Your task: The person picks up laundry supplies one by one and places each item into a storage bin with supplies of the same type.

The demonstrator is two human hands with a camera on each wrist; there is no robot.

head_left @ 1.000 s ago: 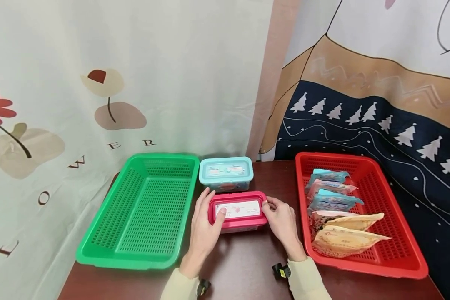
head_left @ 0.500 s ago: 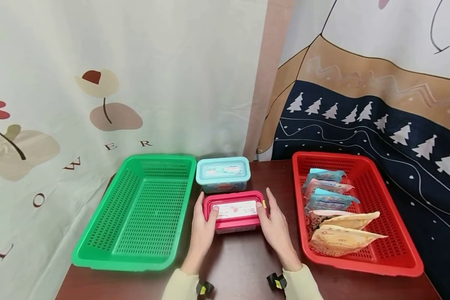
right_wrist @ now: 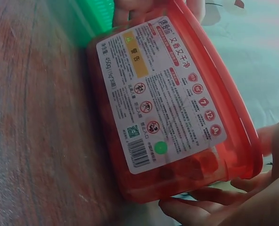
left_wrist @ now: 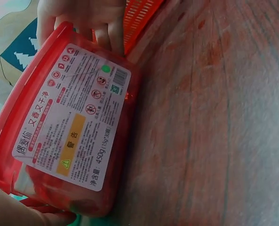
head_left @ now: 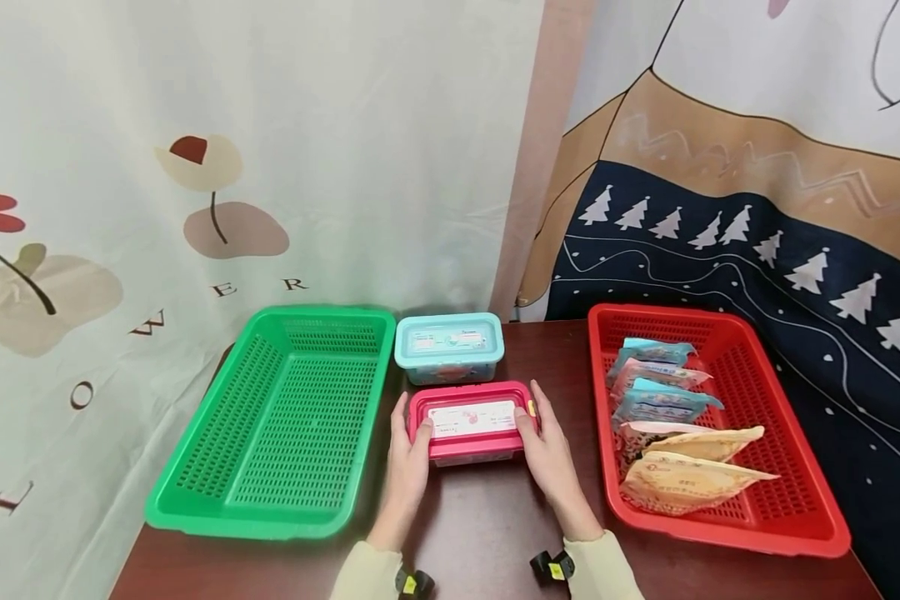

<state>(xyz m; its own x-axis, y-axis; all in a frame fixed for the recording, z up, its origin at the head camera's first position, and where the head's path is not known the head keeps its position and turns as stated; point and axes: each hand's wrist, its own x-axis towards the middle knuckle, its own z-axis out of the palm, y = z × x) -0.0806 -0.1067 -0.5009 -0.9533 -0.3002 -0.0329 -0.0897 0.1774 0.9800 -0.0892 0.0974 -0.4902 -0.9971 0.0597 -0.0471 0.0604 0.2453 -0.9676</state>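
A pink-red lidded plastic box (head_left: pixel 471 423) with a white label on its lid sits at the middle of the table. My left hand (head_left: pixel 407 458) grips its left end, thumb on the lid and fingers down the side. On the right end my right hand (head_left: pixel 549 454) holds it the same way. The wrist views show the front of the box (left_wrist: pixel 73 117) tilted in the picture, with a printed label (right_wrist: pixel 163 94) carrying an orange warning strip. Behind it stands a light-blue lidded box (head_left: pixel 450 346).
A green plastic basket (head_left: pixel 378 392) with nothing in it stands at the left. At the right a red basket (head_left: pixel 810 533) holds several upright pouches, blue and pink ones behind and beige ones (head_left: pixel 693 482) in front. A printed curtain (head_left: pixel 390 150) hangs behind the table.
My right hand has shifted from the box's right corner to a hold along its right end, with the thumb on the lid. The left hand has slid back towards the left end.
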